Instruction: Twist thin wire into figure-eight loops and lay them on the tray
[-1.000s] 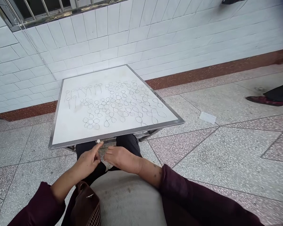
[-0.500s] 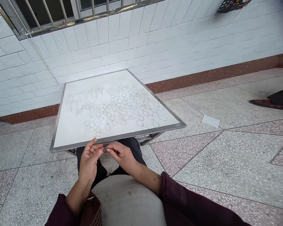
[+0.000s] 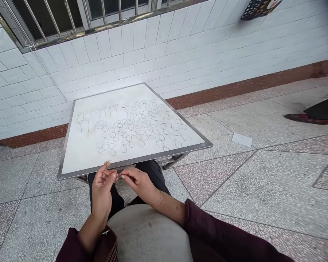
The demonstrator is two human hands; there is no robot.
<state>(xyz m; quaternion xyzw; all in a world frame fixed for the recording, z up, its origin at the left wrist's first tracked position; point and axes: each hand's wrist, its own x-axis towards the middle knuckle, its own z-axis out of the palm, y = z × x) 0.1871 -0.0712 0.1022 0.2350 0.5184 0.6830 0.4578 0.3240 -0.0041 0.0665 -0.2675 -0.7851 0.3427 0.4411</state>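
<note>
Just off the near edge of a white table, my left hand pinches a thin dark wire, which curves up by its raised index finger. My right hand is close beside it on the right, thumb and index finger pressed together at the wire; the part between the fingertips is too fine to make out. Several thin wire loops, many in joined pairs or clusters, lie over the middle and right of the tabletop. Single loops with straight tails lie at the left.
The table has a grey metal rim and stands against a white tiled wall with a barred window. A white paper lies on the floor at the right. Beyond it is another person's shoe. A patterned bag hangs at the top right.
The view has shifted slightly. Both hands stay close together at the table's near edge, with their pinches little changed. The other person's foot shows a little further left.
</note>
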